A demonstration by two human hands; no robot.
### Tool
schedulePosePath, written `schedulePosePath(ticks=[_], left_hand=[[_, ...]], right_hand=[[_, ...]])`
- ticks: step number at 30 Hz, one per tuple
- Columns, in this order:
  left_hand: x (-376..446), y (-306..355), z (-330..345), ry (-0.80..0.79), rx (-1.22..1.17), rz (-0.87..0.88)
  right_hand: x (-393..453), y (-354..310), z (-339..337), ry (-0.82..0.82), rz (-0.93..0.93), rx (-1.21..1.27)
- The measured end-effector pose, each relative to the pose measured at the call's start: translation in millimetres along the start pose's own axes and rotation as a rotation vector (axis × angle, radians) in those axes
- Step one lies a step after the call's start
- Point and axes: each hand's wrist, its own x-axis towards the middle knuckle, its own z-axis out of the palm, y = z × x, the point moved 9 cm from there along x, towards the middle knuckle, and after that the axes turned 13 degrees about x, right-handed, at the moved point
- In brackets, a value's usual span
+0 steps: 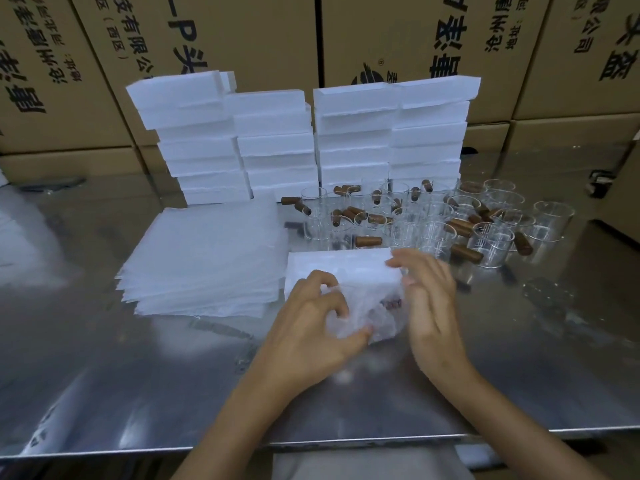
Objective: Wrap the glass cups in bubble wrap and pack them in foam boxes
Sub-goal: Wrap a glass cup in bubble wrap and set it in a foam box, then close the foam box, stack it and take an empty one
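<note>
Your left hand (313, 317) grips the bundle (370, 315) of bubble wrap with curled fingers and thumb; your right hand (427, 299) presses it from the other side, fingers bent on the wrap. The cup inside is mostly hidden — only a dark spot shows through. Just behind stands an open foam box (332, 268), with wrap sheets (204, 258) at its left. Farther — bare cups (491, 242), then box stacks (391, 133).
</note>
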Motion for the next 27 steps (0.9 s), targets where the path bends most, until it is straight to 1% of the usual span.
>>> schedulePosePath(ticks=[1, 2, 4, 6, 9, 13, 15, 19, 22, 26, 27], left_hand=[[2, -2, -11, 0.055, -0.036, -0.015], [5, -4, -23, 0.111, -0.070, -0.030], [15, -10, -45, 0.195, -0.142, -0.055], [32, -15, -58, 0.198, -0.165, -0.057], [59, -22, -52, 0.066, -0.058, -0.053], [74, -33, -19, -0.173, 0.182, -0.040], [75, -35, -6, -0.243, 0.253, -0.030], [73, -37, 6, -0.301, 0.277, -0.036], [69, -39, 14, -0.352, 0.281, -0.059], [70, -31, 16, -0.311, 0.365, -0.106], [70, -30, 16, -0.320, 0.380, -0.118]], right_hand=[[2, 8, -7, 0.060, 0.051, 0.018], [5, 14, -10, 0.083, 0.091, -0.005], [7, 25, -4, 0.029, 0.136, -0.119], [7, 34, 7, -0.055, 0.173, -0.187], [5, 46, 13, -0.122, 0.200, -0.262], [3, 60, 11, -0.130, 0.266, -0.372], [3, 62, 13, -0.139, 0.290, -0.398], [3, 61, 14, -0.145, 0.279, -0.436], [3, 59, 14, -0.151, 0.269, -0.413], [6, 56, 11, -0.110, 0.285, -0.306], [10, 55, 10, -0.092, 0.291, -0.281]])
